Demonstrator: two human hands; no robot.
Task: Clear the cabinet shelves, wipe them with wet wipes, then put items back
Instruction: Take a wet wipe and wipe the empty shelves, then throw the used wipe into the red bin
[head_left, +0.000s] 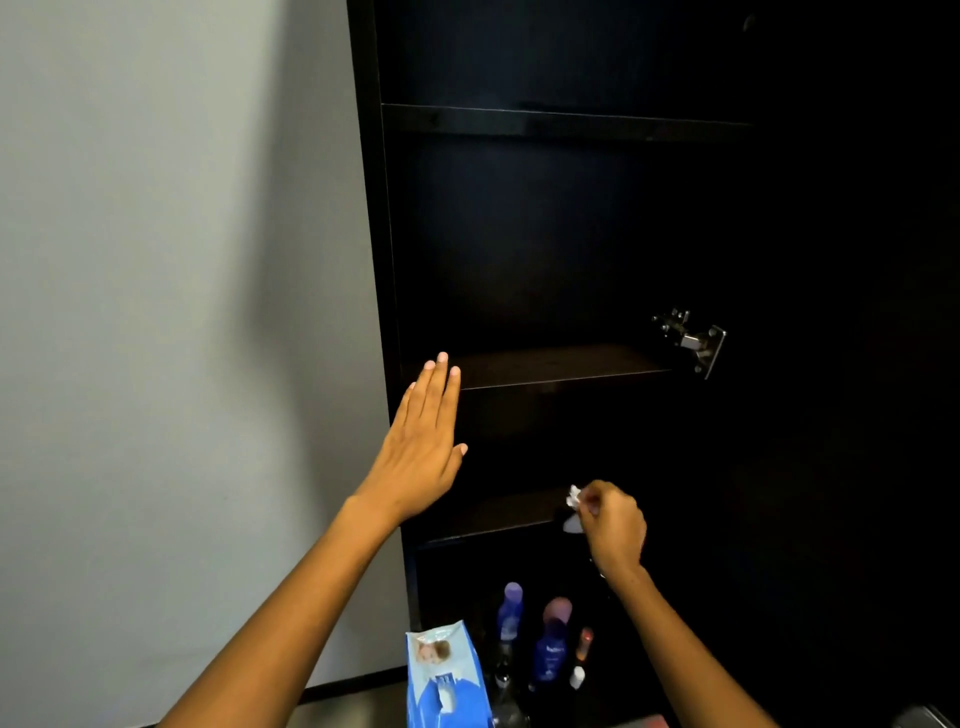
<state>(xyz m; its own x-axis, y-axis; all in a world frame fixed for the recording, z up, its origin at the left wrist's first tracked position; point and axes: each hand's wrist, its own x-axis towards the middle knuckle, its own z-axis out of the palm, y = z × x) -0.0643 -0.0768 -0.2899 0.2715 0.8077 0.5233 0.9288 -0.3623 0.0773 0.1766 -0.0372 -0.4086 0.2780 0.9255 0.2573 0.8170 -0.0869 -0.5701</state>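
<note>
Head view: we hold a crumpled white wet wipe (573, 506) pinched in our right hand (613, 525), at the front edge of the lower shelf (493, 514) of the dark cabinet (545, 234). Our left hand (423, 447) is released, fingers straight and together, its fingertips reaching the left front corner of the middle shelf (561, 366). We count three shelves in sight, the upper shelf (566, 122) included, and nothing shows on any of them, though the interior is very dark. A metal hinge (691, 340) sits at the right side near the middle shelf. Below, a blue pack of wet wipes (447, 675) stands upright at the cabinet's left foot. Just beside it we count two purple bottles (511, 613), a small slim tube (584, 642) and a clear glass bottle (504, 696), clustered close together. A pale wall (182, 260) lies left of the cabinet.
</note>
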